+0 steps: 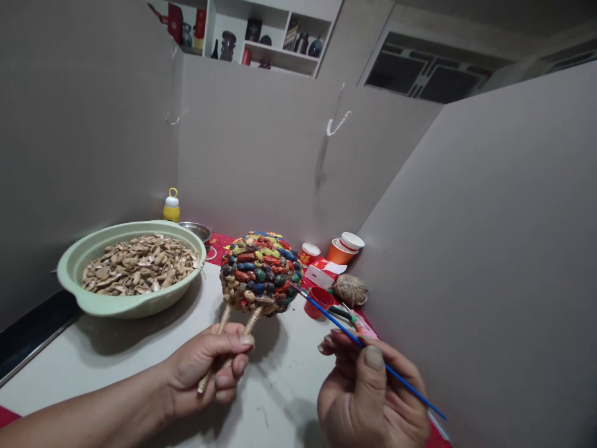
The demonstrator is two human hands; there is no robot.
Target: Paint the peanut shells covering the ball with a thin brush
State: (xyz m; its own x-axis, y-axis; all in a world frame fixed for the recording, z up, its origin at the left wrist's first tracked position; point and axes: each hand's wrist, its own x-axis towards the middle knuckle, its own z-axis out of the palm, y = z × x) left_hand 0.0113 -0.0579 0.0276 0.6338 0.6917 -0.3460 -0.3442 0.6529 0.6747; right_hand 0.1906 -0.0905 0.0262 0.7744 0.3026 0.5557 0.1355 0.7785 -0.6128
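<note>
Grey walls (pixel 252 137) close in the table on three sides. On the white table (pixel 289 379), at 9 o'clock from the ball, stands a pale green basket (pixel 69 274), heaped with peanut shells (pixel 140 264). The ball (pixel 261 274) is near the middle of the view, held upright over the table on two ringed sticks (pixel 252 320); its lumpy surface is red, blue, yellow and green, with bare tan pieces towards its 7 o'clock side.

At 4 o'clock from the ball, the right hand (pixel 373 392) pinches a blue brush (pixel 396 376) between thumb and fingers, the tip pointing to 10 o'clock. The tip meets the ball's 3 o'clock edge in view; I cannot tell if it touches. At 7 o'clock, the left hand (pixel 209 367) is closed around both sticks.

A metal bowl (pixel 198 231) sits at 10 o'clock, behind the basket. Twine (pixel 351 290) lies at 3 o'clock, near the right wall. Just past 10 o'clock is a yellow-and-white bottle (pixel 171 208); between ball and twine stands a red cup (pixel 319 303).
</note>
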